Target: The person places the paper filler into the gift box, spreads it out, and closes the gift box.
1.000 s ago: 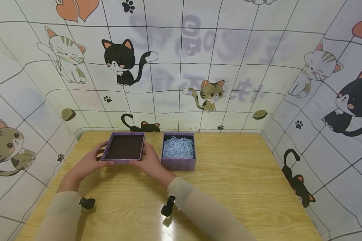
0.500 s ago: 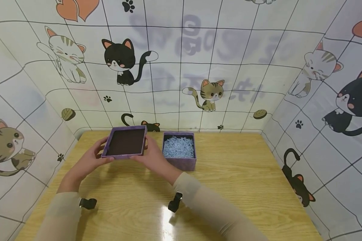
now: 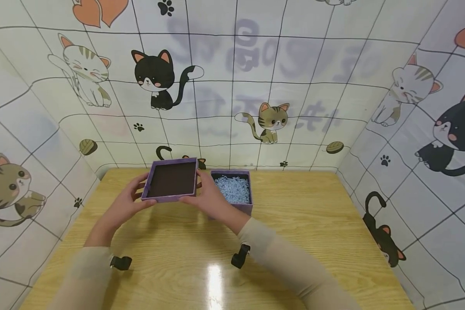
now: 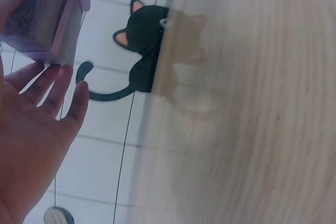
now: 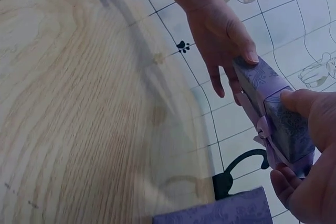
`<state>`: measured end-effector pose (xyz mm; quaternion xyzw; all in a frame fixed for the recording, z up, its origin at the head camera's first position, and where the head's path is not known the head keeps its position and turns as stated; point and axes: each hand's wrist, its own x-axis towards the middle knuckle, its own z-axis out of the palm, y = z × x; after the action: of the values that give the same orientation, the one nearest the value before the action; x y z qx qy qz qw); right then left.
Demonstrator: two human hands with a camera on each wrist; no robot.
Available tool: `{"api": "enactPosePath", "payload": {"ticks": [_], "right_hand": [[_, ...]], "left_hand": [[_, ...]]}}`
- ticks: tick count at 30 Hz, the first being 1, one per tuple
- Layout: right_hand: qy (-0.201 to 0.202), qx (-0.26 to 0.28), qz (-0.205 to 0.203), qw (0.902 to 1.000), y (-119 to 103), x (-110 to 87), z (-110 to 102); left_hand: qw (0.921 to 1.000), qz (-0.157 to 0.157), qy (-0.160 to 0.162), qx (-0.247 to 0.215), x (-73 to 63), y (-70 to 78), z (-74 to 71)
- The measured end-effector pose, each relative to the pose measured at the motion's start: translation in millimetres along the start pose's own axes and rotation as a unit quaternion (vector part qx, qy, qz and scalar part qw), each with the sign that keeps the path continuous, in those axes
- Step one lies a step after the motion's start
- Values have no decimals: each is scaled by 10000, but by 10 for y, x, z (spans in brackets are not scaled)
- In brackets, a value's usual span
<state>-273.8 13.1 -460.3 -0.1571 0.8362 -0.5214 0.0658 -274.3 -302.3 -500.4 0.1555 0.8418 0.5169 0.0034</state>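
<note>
Left hand (image 3: 125,206), right hand (image 3: 215,200): purple lid (image 3: 173,180) gripped by both, held above table (image 3: 314,219); purple box (image 3: 246,209), filled with blue shreds (image 3: 234,189), partly hidden by right hand.

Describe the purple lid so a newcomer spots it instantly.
Start at the wooden table below the cat-print wall. Over its far left part, the left hand and right hand hold a shallow purple lid. Unlike the deeper purple box beside it, filled with blue shredded paper, it's bare inside and wears a lilac bow.
</note>
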Motion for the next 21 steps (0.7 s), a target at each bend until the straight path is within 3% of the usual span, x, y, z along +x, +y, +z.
{"api": "enactPosePath", "payload": {"ticks": [12,21], "right_hand": [[-42,-280,-164,9995,194,-126,-337],[32,-275,-205,9994,286,-262,-567]], "left_hand": [[9988,490,60,-3,130,62,368],[9976,656,56,-196,216,171,625]]}}
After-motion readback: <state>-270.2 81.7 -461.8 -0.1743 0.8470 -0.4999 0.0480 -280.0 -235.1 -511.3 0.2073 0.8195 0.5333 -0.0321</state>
